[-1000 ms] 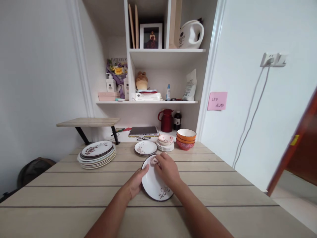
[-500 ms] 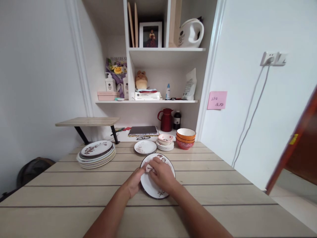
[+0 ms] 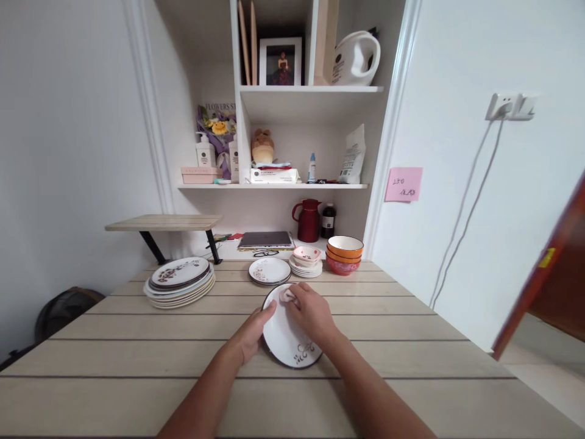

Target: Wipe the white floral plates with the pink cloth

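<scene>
Slatted table [image 3: 137, 353] fills lower frame. Round plate [image 3: 284, 332], no long axis, sits lower centre, between both arms. Right hand [image 3: 313, 310] arches over plate's right side; left hand [image 3: 251, 332] pinches left rim, thumb on top. Pale cloth [image 3: 286, 296], pinched by right hand, at plate's upper part.
</scene>
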Motion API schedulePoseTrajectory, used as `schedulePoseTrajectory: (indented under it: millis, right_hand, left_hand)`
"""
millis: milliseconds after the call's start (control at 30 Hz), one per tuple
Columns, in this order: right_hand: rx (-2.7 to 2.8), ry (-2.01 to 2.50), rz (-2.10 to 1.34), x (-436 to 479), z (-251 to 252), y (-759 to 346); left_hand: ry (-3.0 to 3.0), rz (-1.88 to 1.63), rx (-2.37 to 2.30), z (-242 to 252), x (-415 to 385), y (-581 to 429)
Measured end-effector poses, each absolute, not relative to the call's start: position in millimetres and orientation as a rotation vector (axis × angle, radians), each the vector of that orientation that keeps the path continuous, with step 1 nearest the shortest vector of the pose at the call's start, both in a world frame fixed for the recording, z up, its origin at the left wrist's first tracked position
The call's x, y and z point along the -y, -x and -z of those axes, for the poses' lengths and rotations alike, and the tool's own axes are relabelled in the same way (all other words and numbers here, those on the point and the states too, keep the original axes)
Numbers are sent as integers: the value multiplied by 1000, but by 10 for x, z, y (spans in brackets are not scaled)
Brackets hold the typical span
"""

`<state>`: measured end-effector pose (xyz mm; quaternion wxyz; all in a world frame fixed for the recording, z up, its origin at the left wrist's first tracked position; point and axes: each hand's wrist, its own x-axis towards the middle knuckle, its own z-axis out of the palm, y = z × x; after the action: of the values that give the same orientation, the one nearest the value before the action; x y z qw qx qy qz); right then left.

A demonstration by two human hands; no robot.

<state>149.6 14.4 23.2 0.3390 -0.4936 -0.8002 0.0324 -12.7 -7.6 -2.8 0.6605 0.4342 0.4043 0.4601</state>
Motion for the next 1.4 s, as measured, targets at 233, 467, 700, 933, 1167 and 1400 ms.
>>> schedulePoseTrajectory:
  millis: [233, 467, 700, 933, 1167, 1400]
  right_hand:
    - [2323, 1065, -100, -42, -229, -1415]
    - [2299, 929, -95, -85, -217, -1394]
    - [2134, 1137, -48, -187, -225, -1479]
    - [2137, 1171, -225, -78, -281, -1502]
    - [2444, 842, -170, 49, -239, -1352]
    - [2191, 1397, -69, -131, -246, -1545]
  left_hand:
    - [-977, -1109, -873, 55, 49, 115]
    - [-940, -1137, -868, 42, 40, 96]
    - [-957, -1083, -895, 14, 65, 119]
    - [-925, -1101, -896, 49, 60, 129]
    - [-843, -1285, -719, 98, 7, 138]
    - [-742, -1312, -825, 78, 9, 164]
